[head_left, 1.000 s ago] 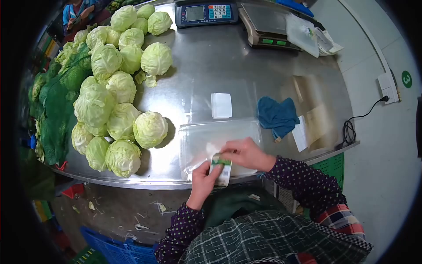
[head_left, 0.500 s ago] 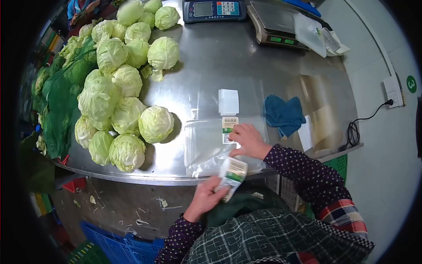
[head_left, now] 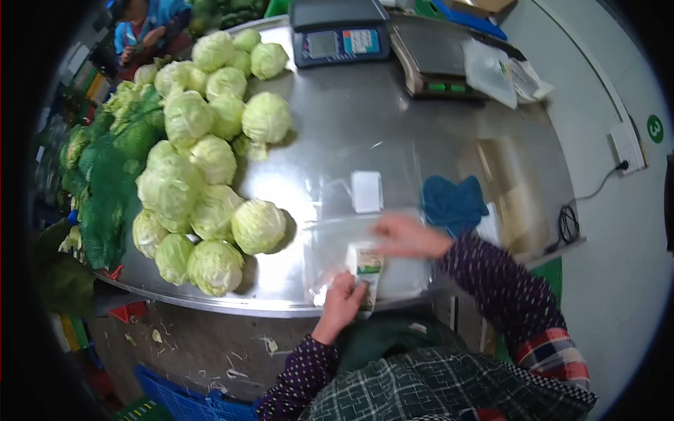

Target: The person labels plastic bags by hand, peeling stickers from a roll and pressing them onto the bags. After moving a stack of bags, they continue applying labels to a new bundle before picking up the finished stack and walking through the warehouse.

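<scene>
Head view, as I read it remotely. The steel tabletop [head_left: 393, 119] now sits a little lower in frame than half a second ago, so more of the far edge shows, including the price scale [head_left: 340, 41] and the flat weighing scale [head_left: 439, 59]. The cabbage pile [head_left: 203, 168] on the left and the green net sack [head_left: 112, 182] beside it lie as before. The stack of clear plastic bags [head_left: 365, 252] rests at the near edge of the tabletop, with the blue cloth [head_left: 453, 203] just beside it on the right and a small white pad of labels [head_left: 367, 191] just beyond it.

Change of hands: the left hand [head_left: 342, 303], earlier below the table edge, has come up onto the near rim. Its fingers are curled around the green-and-white label roll [head_left: 367, 270], which lies on the front of the bag stack; the grip is closed on that roll. The right hand [head_left: 404, 236] has shifted slightly toward the near edge and is motion-blurred. It lies palm-down over the bags just above the roll, fingers extended leftward; it seems flat and unclenched, though the blur leaves me unable to say whether it pinches a label.

Both forearms, in dotted sleeves, angle in from the lower right.
</scene>
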### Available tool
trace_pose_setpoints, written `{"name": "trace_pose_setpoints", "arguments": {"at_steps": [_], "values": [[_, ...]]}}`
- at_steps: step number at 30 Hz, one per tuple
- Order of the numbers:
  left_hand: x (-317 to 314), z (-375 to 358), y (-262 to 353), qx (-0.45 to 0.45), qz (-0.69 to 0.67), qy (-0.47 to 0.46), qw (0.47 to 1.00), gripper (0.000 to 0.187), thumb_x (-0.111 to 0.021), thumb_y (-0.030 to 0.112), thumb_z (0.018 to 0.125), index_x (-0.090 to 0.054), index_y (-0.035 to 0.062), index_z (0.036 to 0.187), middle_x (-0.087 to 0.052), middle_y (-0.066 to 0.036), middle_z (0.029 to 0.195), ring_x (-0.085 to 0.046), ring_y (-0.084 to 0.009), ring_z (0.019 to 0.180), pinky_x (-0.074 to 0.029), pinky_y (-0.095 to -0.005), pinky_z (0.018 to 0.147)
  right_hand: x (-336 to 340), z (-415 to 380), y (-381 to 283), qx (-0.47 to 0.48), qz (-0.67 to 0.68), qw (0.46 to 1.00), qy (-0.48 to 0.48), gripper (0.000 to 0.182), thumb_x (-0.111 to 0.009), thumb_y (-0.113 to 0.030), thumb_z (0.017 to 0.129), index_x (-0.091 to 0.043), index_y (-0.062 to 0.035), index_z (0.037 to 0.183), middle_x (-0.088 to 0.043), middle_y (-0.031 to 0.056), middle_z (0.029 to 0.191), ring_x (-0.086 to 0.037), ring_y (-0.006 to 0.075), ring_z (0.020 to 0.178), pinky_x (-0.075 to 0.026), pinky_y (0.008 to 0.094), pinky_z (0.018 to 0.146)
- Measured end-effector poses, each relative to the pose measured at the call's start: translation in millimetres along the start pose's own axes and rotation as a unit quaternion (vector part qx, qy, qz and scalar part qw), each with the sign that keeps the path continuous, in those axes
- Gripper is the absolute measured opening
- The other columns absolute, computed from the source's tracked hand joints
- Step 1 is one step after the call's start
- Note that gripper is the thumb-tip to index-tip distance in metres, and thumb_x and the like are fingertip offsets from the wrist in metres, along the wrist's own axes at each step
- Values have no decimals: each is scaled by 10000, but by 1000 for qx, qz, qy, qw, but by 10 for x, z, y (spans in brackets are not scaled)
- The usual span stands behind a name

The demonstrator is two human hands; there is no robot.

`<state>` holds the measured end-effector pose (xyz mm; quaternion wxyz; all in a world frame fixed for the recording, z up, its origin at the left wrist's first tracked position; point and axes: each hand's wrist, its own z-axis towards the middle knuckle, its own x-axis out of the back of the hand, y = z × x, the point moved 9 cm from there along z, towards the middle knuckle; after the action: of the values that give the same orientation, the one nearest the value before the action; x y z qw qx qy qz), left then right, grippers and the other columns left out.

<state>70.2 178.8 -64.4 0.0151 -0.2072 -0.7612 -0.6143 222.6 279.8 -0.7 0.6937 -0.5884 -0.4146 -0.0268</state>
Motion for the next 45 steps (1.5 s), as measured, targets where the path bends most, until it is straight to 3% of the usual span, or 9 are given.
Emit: {"name": "trace_pose_setpoints", "arguments": {"at_steps": [5, 7, 9, 11, 14, 18, 24, 35, 45], "values": [[206, -37, 465, -143, 29, 73, 987, 208, -674, 146, 842, -642, -24, 958, -575, -181, 1217, -562, -330, 1122, -448, -351, 946, -362, -195, -29, -123, 148, 981, -15, 221, -707, -205, 825, -674, -13, 927, -637, 115, 721, -604, 183, 636, -468, 310, 594], [217, 32, 469, -112, -26, 29, 993, 248, -686, 112, 839, -675, 10, 1065, -617, -135, 1152, -602, -221, 1034, -460, -316, 900, -403, -218, -163, -82, 142, 986, -8, 230, -719, -208, 807, -686, -35, 955, -663, 137, 765, -646, 241, 658, -494, 329, 607], [105, -47, 30, 195, -108, -26, 974, 237, -702, 116, 842, -684, 17, 1057, -614, -110, 1167, -593, -166, 1026, -460, -292, 882, -330, -221, -300, -41, 101, 994, 6, 235, -720, -207, 802, -686, -41, 964, -668, 146, 786, -652, 270, 677, -503, 341, 617], [30, -149, -186, 203, -152, -14, 967, 236, -710, 128, 851, -685, 14, 1057, -640, -75, 1102, -584, -104, 978, -464, -270, 860, -295, -179, -411, 1, 60, 998, 20, 241, -722, -206, 796, -687, -47, 974, -672, 155, 808, -658, 299, 696, -512, 353, 626], [327, -196, 492, -140, -30, 122, 982, 218, -679, 137, 885, -686, 30, 1075, -672, -10, 1014, -573, -65, 946, -473, -267, 852, -341, -155, -548, 16, 55, 998, 6, 224, -691, -210, 821, -684, -74, 998, -668, 151, 788, -662, 321, 711, -517, 378, 614], [192, -211, 41, 89, -174, 21, 980, 234, -694, 174, 868, -688, 28, 1050, -699, -44, 854, -628, -83, 811, -506, -260, 747, -425, -169, -673, 45, 25, 999, -2, 198, -665, -245, 838, -691, -104, 974, -656, 136, 741, -650, 333, 672, -517, 394, 608], [40, -641, -117, 107, -136, -8, 985, 240, -706, 188, 868, -702, 14, 1034, -714, -26, 819, -620, -54, 741, -510, -243, 672, 623, 320, -458, -61, 85, 988, 110, 217, -709, -205, 810, -670, -59, 965, -678, 136, 829, -660, 258, 733, -509, 316, 673], [90, -591, 311, 28, -98, -57, 993, 211, -692, 150, 862, -680, 30, 1035, -668, -75, 907, -632, -151, 799, -496, -296, 731, -19, 193, 149, -61, -281, 956, 59, 646, -836, -445, 571, -565, -128, 1064, -538, 118, 1001, -542, 324, 976, -436, 433, 809], [3, -258, 398, -20, -24, -125, 992, 197, -687, 164, 841, -646, 13, 961, -607, -151, 829, -578, -287, 708, -469, -353, 659, -500, -131, 251, 33, -189, 981, 15, 230, -682, -379, 744, -638, -160, 796, -569, 22, 873, -534, 250, 907, -397, 400, 791]]}}
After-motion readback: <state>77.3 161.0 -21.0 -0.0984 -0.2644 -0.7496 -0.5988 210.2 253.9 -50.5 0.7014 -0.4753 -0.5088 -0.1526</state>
